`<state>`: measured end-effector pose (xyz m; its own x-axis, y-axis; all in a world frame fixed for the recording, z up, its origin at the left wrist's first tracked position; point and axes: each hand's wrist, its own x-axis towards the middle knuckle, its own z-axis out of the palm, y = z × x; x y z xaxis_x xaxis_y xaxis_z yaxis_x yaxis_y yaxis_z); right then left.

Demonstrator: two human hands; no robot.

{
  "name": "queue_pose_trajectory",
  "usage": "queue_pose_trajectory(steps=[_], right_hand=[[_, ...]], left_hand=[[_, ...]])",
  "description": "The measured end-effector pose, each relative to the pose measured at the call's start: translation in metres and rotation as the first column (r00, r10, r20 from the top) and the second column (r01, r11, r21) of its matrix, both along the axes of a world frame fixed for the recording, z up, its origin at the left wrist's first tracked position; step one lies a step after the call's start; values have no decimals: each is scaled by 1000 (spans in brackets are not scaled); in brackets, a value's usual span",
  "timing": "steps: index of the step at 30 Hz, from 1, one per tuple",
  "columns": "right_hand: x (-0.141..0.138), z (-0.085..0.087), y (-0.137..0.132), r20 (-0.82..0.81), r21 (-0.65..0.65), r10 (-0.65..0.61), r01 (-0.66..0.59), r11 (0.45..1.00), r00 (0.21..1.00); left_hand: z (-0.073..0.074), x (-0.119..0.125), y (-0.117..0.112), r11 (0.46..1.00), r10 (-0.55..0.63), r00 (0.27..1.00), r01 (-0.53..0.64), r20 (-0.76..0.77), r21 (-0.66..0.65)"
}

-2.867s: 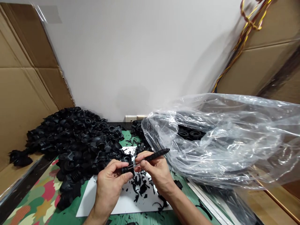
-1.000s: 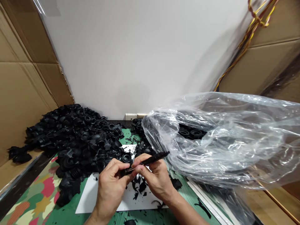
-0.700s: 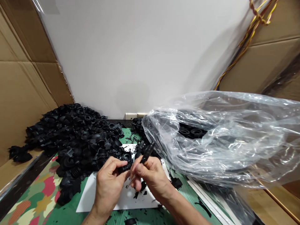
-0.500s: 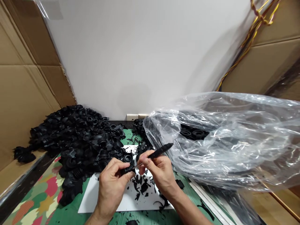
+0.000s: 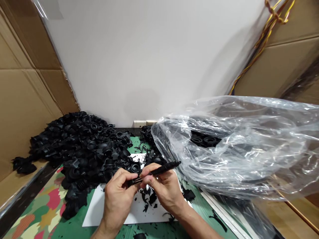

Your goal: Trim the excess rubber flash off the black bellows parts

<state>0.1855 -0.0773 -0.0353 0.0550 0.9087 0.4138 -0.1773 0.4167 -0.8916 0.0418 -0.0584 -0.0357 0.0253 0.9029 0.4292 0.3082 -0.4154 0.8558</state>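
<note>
Between thumb and fingertips, my left hand [image 5: 117, 196] pinches a small black rubber part [image 5: 131, 182] and mostly covers it. My right hand [image 5: 166, 190] is closed on a slim tool [image 5: 165, 168] with a black wrapped handle and a thin metal end. That metal end lies against the rubber part, and the fingertips of both hands almost meet there. Beneath the hands is a white sheet [image 5: 96, 209], strewn with black rubber scraps [image 5: 151, 198]. A ring-shaped black part [image 5: 135, 167] lies just beyond my left fingers.
A large heap of black ribbed rubber parts [image 5: 82, 142] fills the left side. On the right, a crumpled clear plastic bag [image 5: 239, 156] holds more black parts. Cardboard [image 5: 27, 89] stands at the left, a white wall [image 5: 149, 59] behind. Twisted yellow wires [image 5: 261, 46] hang at upper right.
My right hand has moved left, closer to my left hand, and the tool handle is tilted lower. The metal end now reaches further over the rubber part. The left hand stays nearly still.
</note>
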Motion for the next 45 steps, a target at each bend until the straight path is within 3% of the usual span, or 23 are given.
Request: queue_pose_trajectory(steps=[4, 8, 13, 16, 19, 22, 24, 35, 39, 45], right_hand=[[1, 2, 0, 122, 126, -96, 80, 989, 988], [-3, 6, -6, 288, 363, -230, 116, 924, 930], [-2, 11, -13, 582, 582, -404, -14, 813, 706], [10, 9, -3, 528, 657, -567, 119, 745, 632], [22, 5, 10, 384, 650, -643, 300, 698, 663], [26, 1, 15, 291, 620, -642, 371, 691, 710], [26, -1, 15, 269, 597, -629, 387, 703, 729], [20, 1, 6, 306, 282, -395, 313, 907, 866], [19, -2, 7, 273, 193, -321, 275, 942, 907], [13, -1, 5, 53, 194, -168, 155, 969, 984]], left_hand=[[0, 0, 0, 1000, 9, 999, -9, -46, -3], [1, -3, 0, 1000, 4, 998, -5, -60, -8], [-1, -2, -3, 997, -58, 996, 55, -70, -45], [-2, 2, -7, 995, -95, 993, 95, -69, -3], [-3, 3, -7, 996, -76, 997, 77, -28, 35], [-4, 2, -5, 998, -42, 999, 42, 12, 42], [-4, 2, -4, 999, -22, 999, 22, 24, 29], [3, 2, -1, 988, 52, 992, -35, 111, -149], [3, 2, 1, 985, 56, 991, -35, 121, -169], [-3, 0, 2, 989, 31, 993, -14, 113, -150]])
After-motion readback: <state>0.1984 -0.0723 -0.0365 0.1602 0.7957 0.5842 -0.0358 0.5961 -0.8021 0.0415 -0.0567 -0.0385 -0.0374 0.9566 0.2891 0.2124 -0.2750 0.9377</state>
